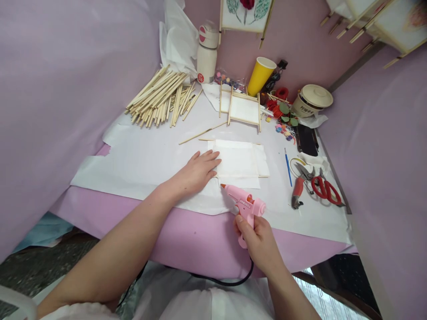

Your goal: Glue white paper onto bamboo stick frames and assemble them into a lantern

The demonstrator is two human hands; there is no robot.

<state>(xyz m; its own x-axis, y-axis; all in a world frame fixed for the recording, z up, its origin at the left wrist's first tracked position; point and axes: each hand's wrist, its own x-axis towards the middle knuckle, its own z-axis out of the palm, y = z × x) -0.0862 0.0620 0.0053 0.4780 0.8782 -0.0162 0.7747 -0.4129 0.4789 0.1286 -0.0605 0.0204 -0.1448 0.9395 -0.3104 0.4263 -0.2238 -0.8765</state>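
A pink hot glue gun [245,202] is in my right hand [258,235], its fingers wrapped round the handle. The orange nozzle points left, close to the lower left corner of a white paper panel [236,160]. My left hand [202,171] lies flat with fingers stretched, its fingertips on the panel's left edge. Thin wooden sticks show along the panel's upper and lower edges. From the glue gun's handle a black cord runs down toward my lap.
A pile of wooden sticks [156,98] lies at the back left, beside a white bottle [207,53]. Behind the panel stands a small stick frame [245,109], near a yellow cup [261,75]. Red-handled scissors [325,189], pruning shears [298,192] and a phone [307,140] lie right.
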